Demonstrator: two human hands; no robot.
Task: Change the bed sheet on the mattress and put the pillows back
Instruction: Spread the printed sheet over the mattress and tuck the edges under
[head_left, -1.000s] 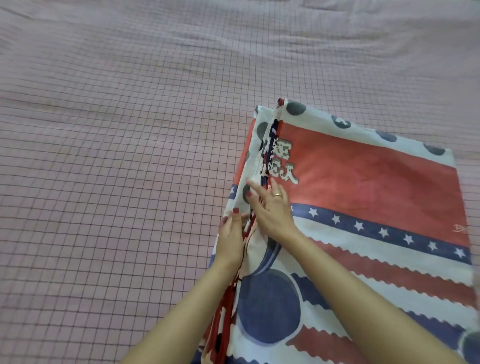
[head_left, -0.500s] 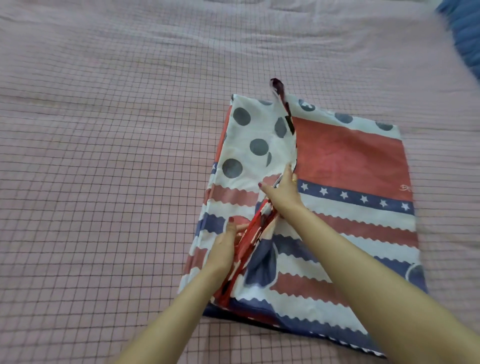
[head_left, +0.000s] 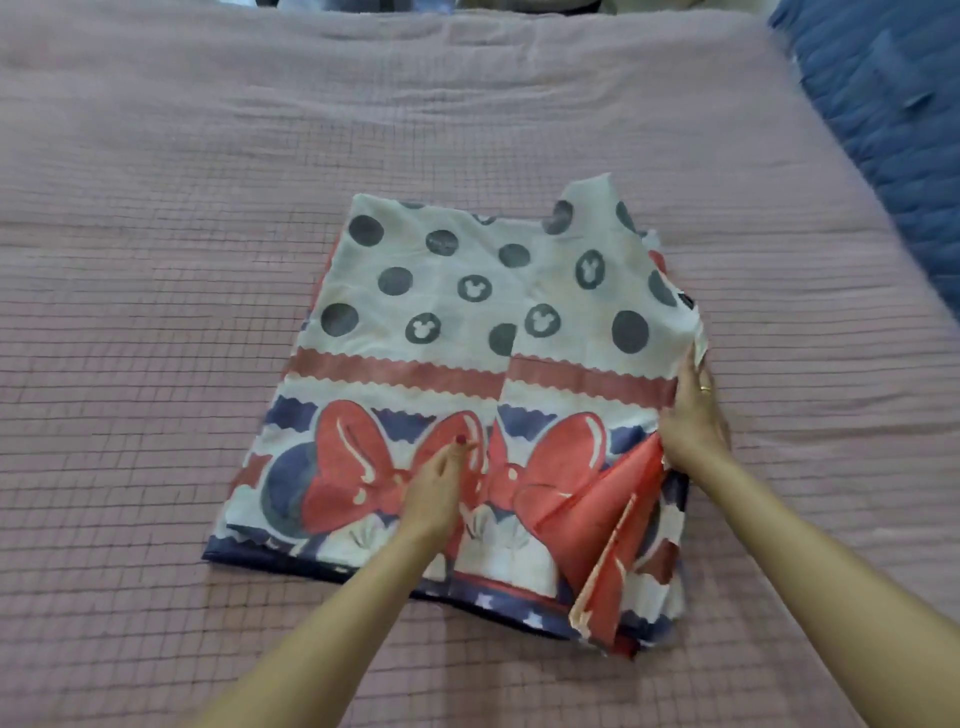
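The left hand (head_left: 441, 488) lay with fingers extended and relaxed on the printed sheet (head_left: 415, 322), pressing down beside the central fold line without gripping. Across the fold from it, the right hand (head_left: 693, 415) held the outer edge of the upper layer, though whether its fingers were curled round that edge or merely laid against it could not be told. Half a second before, both hands had been close together at the spine of the fold, with only a narrow dotted panel exposed to the left of it; a second before, the folded packet had shown mainly its red and starred face. By this moment the right hand had travelled outward and a whole layer had been turned over, so that dots and bows showed on both sides of the left hand. Beneath and beyond both hands spread the pink checked cover (head_left: 208, 260) of the mattress, on which the packet rested. A blue quilted cloth (head_left: 893, 104) lay far out past the right hand. In judgement, the sheet was being unfolded, an early step: most folds remained, and no pillows were visible.
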